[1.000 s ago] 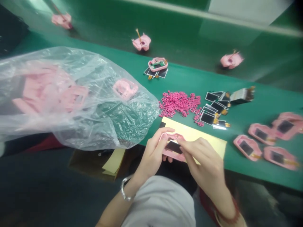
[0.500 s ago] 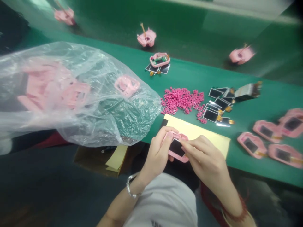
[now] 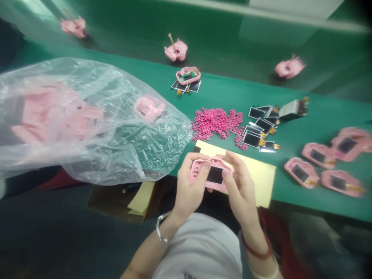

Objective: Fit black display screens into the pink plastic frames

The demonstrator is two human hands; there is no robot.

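Between my two hands is a pink plastic casing (image 3: 197, 174) with round holes at its left end and a dark rectangular screen (image 3: 215, 175) in its middle. My left hand (image 3: 190, 186) grips the casing's left side, thumb on the face beside the screen. My right hand (image 3: 240, 184) holds the right end, its thumb at the screen's right edge and fingers behind the top edge. Below the casing lies a yellow sheet (image 3: 263, 178) on the green table. Just beyond it is a heap of small dark-pink button pieces (image 3: 216, 122).
A clear plastic bag (image 3: 162, 143) with pink casings spreads at left. Loose screens (image 3: 252, 138) lie right of the heap, near a stack of screens (image 3: 292, 109). Pink casings with screens (image 3: 300, 173) sit at far right. An open carton (image 3: 104, 201) stands below the table edge.
My right hand has gone from pinching at the screen's right edge to wrapping round the casing's right end. The casing has turned more level, showing its holed left end.
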